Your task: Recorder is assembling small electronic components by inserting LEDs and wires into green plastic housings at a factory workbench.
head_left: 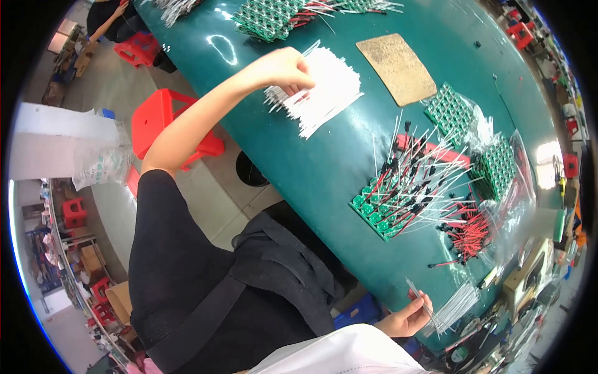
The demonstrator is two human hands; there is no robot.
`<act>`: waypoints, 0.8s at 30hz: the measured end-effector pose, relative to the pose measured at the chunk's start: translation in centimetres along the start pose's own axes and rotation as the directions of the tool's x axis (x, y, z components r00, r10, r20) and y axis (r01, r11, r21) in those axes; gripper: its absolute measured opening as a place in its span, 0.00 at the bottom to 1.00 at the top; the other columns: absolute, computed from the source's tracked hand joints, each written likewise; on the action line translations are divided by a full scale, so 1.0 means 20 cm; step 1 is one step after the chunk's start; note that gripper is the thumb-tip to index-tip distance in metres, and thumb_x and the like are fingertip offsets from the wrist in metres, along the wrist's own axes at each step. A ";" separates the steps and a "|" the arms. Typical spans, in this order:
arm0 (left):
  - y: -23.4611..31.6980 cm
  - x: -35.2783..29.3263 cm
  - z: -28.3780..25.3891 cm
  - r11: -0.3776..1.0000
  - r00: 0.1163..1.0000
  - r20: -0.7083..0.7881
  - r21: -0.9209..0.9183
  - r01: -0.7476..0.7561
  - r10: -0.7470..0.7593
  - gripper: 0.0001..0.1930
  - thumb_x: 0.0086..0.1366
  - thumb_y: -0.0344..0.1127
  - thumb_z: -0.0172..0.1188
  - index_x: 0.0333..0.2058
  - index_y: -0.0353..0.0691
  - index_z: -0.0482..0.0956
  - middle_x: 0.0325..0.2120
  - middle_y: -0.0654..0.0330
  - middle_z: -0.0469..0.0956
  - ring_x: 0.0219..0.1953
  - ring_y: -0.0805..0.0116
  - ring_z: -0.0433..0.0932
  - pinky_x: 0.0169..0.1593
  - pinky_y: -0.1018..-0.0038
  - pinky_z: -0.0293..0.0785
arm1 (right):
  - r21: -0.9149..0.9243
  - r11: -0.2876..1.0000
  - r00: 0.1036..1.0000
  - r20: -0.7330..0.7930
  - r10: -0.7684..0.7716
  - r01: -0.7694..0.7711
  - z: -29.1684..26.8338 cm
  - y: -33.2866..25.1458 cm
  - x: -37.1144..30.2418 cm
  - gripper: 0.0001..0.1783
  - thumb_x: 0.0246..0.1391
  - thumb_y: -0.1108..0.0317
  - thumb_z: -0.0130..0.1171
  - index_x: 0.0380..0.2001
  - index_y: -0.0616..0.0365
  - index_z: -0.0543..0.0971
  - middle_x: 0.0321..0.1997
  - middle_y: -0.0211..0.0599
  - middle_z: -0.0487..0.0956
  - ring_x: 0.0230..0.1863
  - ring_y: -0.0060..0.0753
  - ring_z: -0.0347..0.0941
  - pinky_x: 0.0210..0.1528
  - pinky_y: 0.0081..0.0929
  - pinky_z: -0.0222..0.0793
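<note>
My left hand [288,70] reaches across the table to a pile of thin white strips [333,87]. Its fingers are curled down over the pile's near side, and whatever they pinch is hidden. Close to my body at the lower right, my right hand [408,316] is closed on a few thin pale strips [413,290], which stick up past the thumb. Right beside it lies a loose bundle of similar pale strips [458,305]. Between the two hands, green circuit boards [380,215] carry many red, black and white wires that stand up in a tangle.
A worn tan board [398,68] lies on the green table [293,153]. Bagged green circuit boards [451,112] and a heap of red wires [470,234] are on the right. More board panels [268,17] lie at the far end. A red stool [156,118] stands left of the table.
</note>
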State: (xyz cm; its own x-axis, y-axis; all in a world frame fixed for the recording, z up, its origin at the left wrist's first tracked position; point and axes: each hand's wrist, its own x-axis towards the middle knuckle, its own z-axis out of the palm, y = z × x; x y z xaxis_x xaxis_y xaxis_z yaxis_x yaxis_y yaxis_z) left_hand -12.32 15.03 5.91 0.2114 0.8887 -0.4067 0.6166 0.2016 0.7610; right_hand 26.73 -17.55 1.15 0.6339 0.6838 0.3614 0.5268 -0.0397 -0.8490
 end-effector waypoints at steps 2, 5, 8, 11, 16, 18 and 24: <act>0.00 -0.03 -0.01 1.000 1.000 -0.004 0.028 -0.011 0.011 0.10 0.55 0.33 0.59 0.28 0.30 0.82 0.24 0.57 0.83 0.26 0.73 0.82 0.34 0.77 0.80 | -0.051 0.999 1.000 0.021 -0.005 0.006 0.03 0.03 -0.01 0.07 0.64 0.77 0.50 0.42 0.71 0.72 0.40 0.45 0.76 0.36 0.32 0.76 0.38 0.26 0.80; 0.03 0.02 0.02 0.988 0.998 -0.001 0.137 -0.067 0.068 0.09 0.56 0.33 0.57 0.28 0.31 0.80 0.24 0.57 0.83 0.27 0.73 0.82 0.33 0.78 0.79 | -0.042 0.999 0.998 0.069 0.003 0.000 0.10 0.10 -0.08 0.06 0.63 0.79 0.51 0.41 0.71 0.73 0.41 0.46 0.76 0.39 0.33 0.76 0.41 0.28 0.81; 0.01 -0.06 0.02 0.988 0.988 -0.072 0.078 -0.134 0.140 0.09 0.61 0.34 0.59 0.32 0.32 0.78 0.28 0.56 0.82 0.30 0.72 0.83 0.37 0.79 0.79 | 0.016 0.999 0.998 0.047 0.040 -0.040 0.16 0.08 -0.06 0.05 0.62 0.80 0.51 0.40 0.71 0.74 0.41 0.47 0.77 0.39 0.34 0.77 0.42 0.29 0.80; 0.04 -0.17 0.13 0.966 0.971 -0.131 -0.137 -0.218 0.200 0.15 0.63 0.35 0.62 0.42 0.28 0.76 0.32 0.53 0.82 0.36 0.67 0.84 0.40 0.76 0.79 | -0.118 0.993 1.000 0.021 0.021 -0.019 0.14 0.06 -0.05 0.05 0.62 0.80 0.53 0.40 0.71 0.75 0.40 0.46 0.78 0.40 0.34 0.77 0.42 0.29 0.80; -0.01 -0.39 0.56 0.811 0.894 -0.387 -0.434 -0.393 0.227 0.13 0.62 0.23 0.63 0.43 0.22 0.75 0.36 0.51 0.81 0.41 0.58 0.84 0.43 0.72 0.81 | -0.055 0.996 0.998 0.005 0.069 -0.069 0.22 0.04 -0.06 0.05 0.59 0.80 0.56 0.39 0.71 0.77 0.39 0.45 0.79 0.38 0.33 0.78 0.42 0.27 0.77; -0.07 -0.43 0.70 0.790 0.821 -0.472 -0.344 -0.507 0.321 0.10 0.62 0.20 0.62 0.41 0.24 0.77 0.36 0.49 0.81 0.41 0.58 0.84 0.42 0.73 0.81 | -0.208 0.978 0.998 0.057 0.041 -0.028 0.23 0.05 -0.05 0.06 0.60 0.79 0.55 0.40 0.71 0.76 0.38 0.46 0.79 0.38 0.33 0.78 0.41 0.28 0.78; -0.12 -0.45 0.85 0.835 0.811 -0.398 -0.170 -0.523 0.427 0.08 0.58 0.18 0.64 0.37 0.28 0.83 0.36 0.54 0.83 0.37 0.68 0.82 0.41 0.78 0.79 | 0.256 0.954 0.980 0.162 0.119 -0.158 0.45 -0.24 -0.10 0.09 0.60 0.80 0.55 0.43 0.71 0.74 0.37 0.51 0.80 0.35 0.37 0.80 0.38 0.28 0.79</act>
State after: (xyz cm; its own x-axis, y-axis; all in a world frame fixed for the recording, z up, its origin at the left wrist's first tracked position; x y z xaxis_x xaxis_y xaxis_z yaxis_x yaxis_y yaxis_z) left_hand -2.77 -0.43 -0.77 0.1330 0.9714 0.1966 0.2753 -0.2268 0.9342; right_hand 17.89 -12.10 1.00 0.5918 0.7832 0.1906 0.2573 0.0406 -0.9655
